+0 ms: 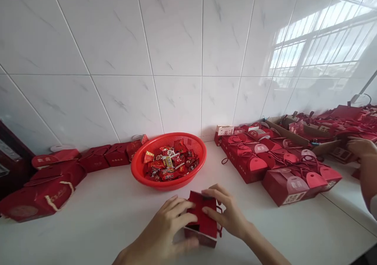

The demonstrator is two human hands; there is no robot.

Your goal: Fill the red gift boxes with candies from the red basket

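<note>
A small red gift box (203, 218) stands on the white counter in front of me, with a dark red cord at its right side. Its top flaps are partly folded over. My left hand (173, 221) lies at the box's left side, fingers spread across the flap, the thumb blurred. On the right side, my right hand (225, 210) has its thumb on the red flap and its fingers over the back edge, gripping the box. Just behind stands a red plastic basket (138, 174) with wrapped candies (171, 162) in it.
Closed red boxes (94, 157) line the wall at left; a larger one (38, 194) has a rope handle. Rows of red boxes (282, 186) fill the right side, beside a cardboard carton (290, 133). Another person's hand (362, 147) reaches in at far right.
</note>
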